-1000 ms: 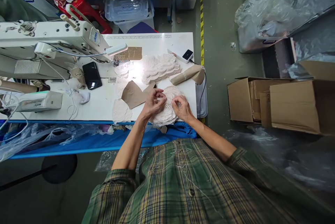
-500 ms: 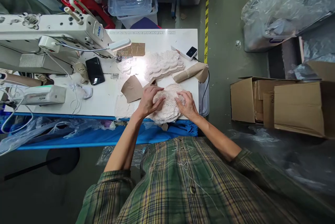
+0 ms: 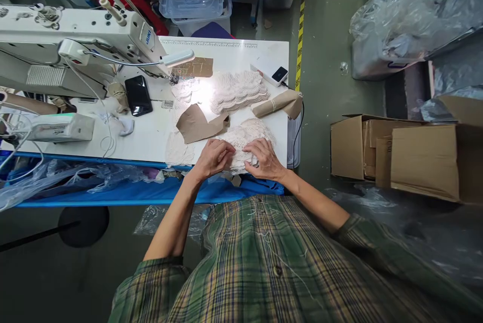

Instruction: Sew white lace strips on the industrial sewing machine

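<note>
Cream lace pile (image 3: pixel 252 131) sat at the tabletop's (image 3: pixel 153 137) near edge, toward the right corner, roundish with no clear long axis, between and just past my left hand (image 3: pixel 215 157) and right hand (image 3: pixel 265 159), neither closer tbh. Left fingers were bunched at its rim, couldn't tell if gripping; right thumb and fingers rested on it, parted.
</note>
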{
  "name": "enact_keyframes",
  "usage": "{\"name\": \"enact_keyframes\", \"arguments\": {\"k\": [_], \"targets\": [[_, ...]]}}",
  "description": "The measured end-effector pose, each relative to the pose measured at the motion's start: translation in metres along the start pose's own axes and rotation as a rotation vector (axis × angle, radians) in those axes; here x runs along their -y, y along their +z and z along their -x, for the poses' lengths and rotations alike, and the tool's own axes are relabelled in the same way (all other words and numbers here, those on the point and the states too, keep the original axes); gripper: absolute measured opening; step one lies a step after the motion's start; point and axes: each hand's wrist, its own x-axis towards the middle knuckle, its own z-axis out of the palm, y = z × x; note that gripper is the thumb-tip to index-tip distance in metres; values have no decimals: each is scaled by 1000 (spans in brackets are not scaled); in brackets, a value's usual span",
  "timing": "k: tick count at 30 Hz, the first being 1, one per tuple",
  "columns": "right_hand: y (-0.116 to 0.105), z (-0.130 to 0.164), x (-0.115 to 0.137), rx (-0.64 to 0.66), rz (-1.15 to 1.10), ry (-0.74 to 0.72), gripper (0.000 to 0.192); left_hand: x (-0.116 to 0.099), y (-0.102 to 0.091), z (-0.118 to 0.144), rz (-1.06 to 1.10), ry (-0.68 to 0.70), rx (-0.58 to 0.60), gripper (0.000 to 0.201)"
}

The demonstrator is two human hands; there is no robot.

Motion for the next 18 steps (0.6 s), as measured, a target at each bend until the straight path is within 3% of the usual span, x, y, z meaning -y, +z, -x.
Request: {"name": "enact_keyframes", "arguments": {"k": [8, 18], "targets": [[5, 7, -8, 18, 22, -37, 30, -2, -1, 6, 2, 9, 99, 18], [6, 6, -10, 28, -47, 31, 24, 9, 10, 6, 62, -25, 36, 18]]}}
